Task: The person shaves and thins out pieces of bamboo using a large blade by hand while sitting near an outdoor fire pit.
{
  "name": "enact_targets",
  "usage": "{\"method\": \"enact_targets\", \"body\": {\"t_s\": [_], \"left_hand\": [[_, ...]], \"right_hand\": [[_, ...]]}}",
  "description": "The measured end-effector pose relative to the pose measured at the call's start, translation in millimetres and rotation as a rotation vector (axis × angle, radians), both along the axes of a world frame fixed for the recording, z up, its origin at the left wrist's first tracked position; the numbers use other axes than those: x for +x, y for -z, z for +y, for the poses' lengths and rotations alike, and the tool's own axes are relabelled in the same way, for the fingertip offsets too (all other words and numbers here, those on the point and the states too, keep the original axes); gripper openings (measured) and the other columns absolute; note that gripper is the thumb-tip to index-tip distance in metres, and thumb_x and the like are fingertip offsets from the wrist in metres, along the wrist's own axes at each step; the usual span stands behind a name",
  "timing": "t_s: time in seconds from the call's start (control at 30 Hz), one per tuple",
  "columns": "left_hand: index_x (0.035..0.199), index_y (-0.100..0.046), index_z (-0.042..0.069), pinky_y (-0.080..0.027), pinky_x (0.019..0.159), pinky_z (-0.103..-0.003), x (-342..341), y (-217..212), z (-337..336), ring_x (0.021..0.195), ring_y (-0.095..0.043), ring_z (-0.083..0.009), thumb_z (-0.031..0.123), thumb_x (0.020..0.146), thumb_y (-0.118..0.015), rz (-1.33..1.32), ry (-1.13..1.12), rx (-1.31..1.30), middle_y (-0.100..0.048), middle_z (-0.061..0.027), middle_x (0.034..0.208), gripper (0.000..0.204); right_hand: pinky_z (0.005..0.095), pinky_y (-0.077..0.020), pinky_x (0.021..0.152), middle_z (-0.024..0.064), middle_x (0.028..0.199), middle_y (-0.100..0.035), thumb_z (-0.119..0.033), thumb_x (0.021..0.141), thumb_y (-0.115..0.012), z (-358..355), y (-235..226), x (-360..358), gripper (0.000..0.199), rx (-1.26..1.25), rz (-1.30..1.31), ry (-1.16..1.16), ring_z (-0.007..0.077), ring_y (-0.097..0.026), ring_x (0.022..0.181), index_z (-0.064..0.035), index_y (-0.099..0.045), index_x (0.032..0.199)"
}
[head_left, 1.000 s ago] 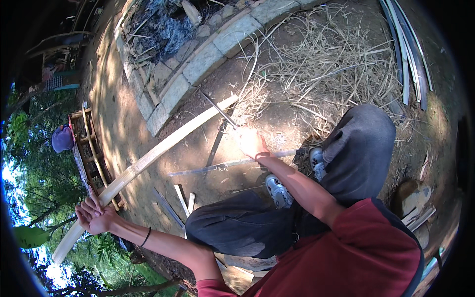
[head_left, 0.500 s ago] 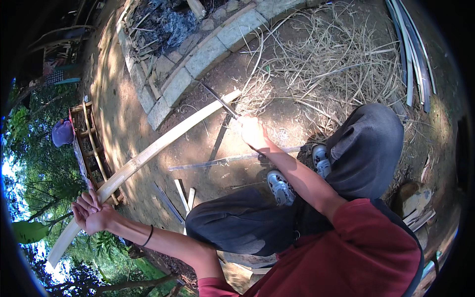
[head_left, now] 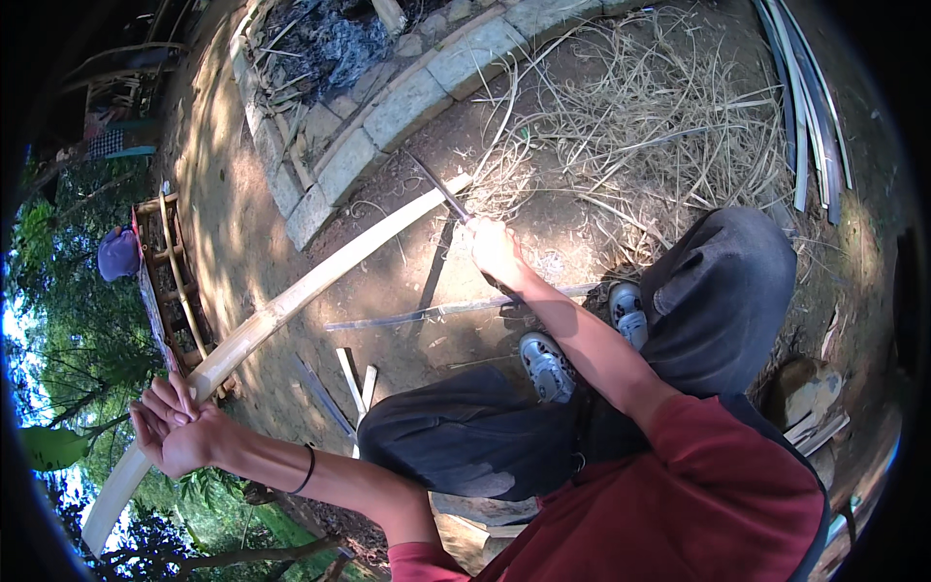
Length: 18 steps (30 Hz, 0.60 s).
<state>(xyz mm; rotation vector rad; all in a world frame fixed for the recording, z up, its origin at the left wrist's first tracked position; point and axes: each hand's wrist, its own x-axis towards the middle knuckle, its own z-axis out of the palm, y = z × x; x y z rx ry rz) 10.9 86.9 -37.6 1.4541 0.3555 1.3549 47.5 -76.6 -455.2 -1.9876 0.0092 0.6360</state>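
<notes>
Left hand (head_left: 177, 434) grip loosely curled, holding long pale bamboo strip (head_left: 308, 291); right hand (head_left: 495, 252) clenched on dark slim-bladed metal knife (head_left: 433, 181).

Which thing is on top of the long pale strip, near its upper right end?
A dark blade crosses over the strip there, its lower end at the right hand. That hand hides any handle, and the part of the strip directly beneath the blade is covered.
</notes>
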Motion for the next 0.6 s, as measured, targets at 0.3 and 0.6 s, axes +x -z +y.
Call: {"method": "enact_targets", "body": {"t_s": [0.3,0.6], "left_hand": [[0.061,-0.024,0.014,-0.022,0.040,-0.024,17.6,-5.7,-34.2,0.046,-0.018,-0.0135,0.011,0.084,-0.044,0.014,-0.026,0.112,-0.019,-0.0016,0.053,0.031],[0.061,-0.028,0.012,-0.021,0.040,-0.025,9.1,-11.7,-42.4,0.047,-0.019,-0.0130,0.007,0.082,-0.047,0.010,0.206,0.154,-0.021,-0.0022,0.053,0.029]], "right_hand": [[0.0458,-0.0538,0.075,0.0220,0.090,-0.067,-0.016,0.089,-0.053,-10.6,-23.1,0.6,0.017,0.011,0.027,0.045,0.0389,-0.067,0.085,-0.0066,-0.066,0.095],[0.0482,-0.0526,0.066,0.0239,0.075,-0.065,-0.022,0.090,-0.054,-8.6,1.1,-27.5,0.021,0.080,-0.063,0.085,0.0412,-0.066,0.073,-0.0034,-0.064,0.091]]}}
